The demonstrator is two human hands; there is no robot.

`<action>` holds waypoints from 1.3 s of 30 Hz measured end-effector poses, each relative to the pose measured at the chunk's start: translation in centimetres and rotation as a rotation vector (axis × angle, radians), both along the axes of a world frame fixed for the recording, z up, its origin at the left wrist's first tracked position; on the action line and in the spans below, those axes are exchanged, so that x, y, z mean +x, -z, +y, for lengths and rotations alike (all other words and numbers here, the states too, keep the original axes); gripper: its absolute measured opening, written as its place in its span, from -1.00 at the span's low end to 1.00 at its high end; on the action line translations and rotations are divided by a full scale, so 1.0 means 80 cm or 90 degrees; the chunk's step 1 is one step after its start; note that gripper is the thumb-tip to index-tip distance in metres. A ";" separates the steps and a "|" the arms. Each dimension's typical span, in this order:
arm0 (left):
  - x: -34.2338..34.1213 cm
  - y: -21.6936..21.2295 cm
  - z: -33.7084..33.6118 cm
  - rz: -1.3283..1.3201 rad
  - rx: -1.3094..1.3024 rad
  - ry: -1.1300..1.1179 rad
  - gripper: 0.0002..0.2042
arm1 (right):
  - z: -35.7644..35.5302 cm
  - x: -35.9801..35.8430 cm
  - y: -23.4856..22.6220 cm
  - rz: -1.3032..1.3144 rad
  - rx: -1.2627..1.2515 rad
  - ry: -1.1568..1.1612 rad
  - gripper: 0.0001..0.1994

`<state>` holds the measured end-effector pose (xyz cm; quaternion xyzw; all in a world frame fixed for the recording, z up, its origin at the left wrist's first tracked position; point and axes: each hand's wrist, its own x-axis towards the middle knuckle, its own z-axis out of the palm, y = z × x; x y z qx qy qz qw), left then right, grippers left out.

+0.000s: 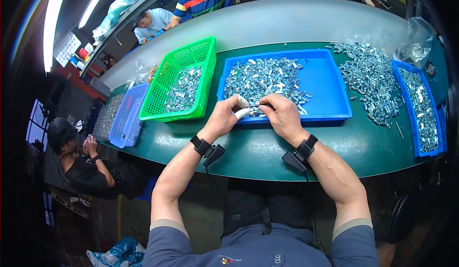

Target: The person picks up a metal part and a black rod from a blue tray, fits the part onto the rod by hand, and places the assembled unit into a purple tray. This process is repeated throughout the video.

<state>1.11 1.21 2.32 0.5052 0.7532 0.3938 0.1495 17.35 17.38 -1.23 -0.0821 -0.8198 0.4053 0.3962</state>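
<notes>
My left hand and my right hand meet over the near edge of a blue tray. White covers wrap the left thumb and a fingertip. A thin dark rod runs between the hands, its end pinched in my right fingers. My left fingers are closed too, but what they grip is too small to make out. Many small shiny metal parts lie heaped in the tray's left and middle, just beyond my hands. Each wrist wears a black strap with a small device.
A green basket of metal parts stands left of the tray. Further left is a translucent blue bin. Loose parts are piled on the green table at right, beside a narrow blue tray. Co-workers sit across and at left.
</notes>
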 end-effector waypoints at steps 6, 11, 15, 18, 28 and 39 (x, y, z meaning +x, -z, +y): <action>0.005 0.009 0.006 0.001 0.067 0.028 -0.83 | 0.001 0.001 -0.001 -0.050 0.053 0.008 -0.91; 0.004 0.023 0.003 -0.015 0.057 0.012 -0.83 | -0.005 0.001 -0.011 -0.095 0.051 0.027 -0.90; 0.005 0.025 0.003 -0.025 0.102 0.012 -0.82 | -0.002 0.003 -0.011 -0.087 0.030 0.004 -0.89; 0.009 0.022 0.001 0.055 0.091 0.013 -0.81 | 0.001 0.002 -0.012 -0.132 0.033 0.005 -0.88; 0.009 0.023 0.002 0.037 0.126 0.008 -0.83 | -0.001 -0.001 -0.014 -0.191 0.092 0.031 -0.84; 0.009 0.025 0.000 0.034 0.132 0.001 -0.84 | -0.001 -0.003 -0.009 -0.177 0.088 0.026 -0.80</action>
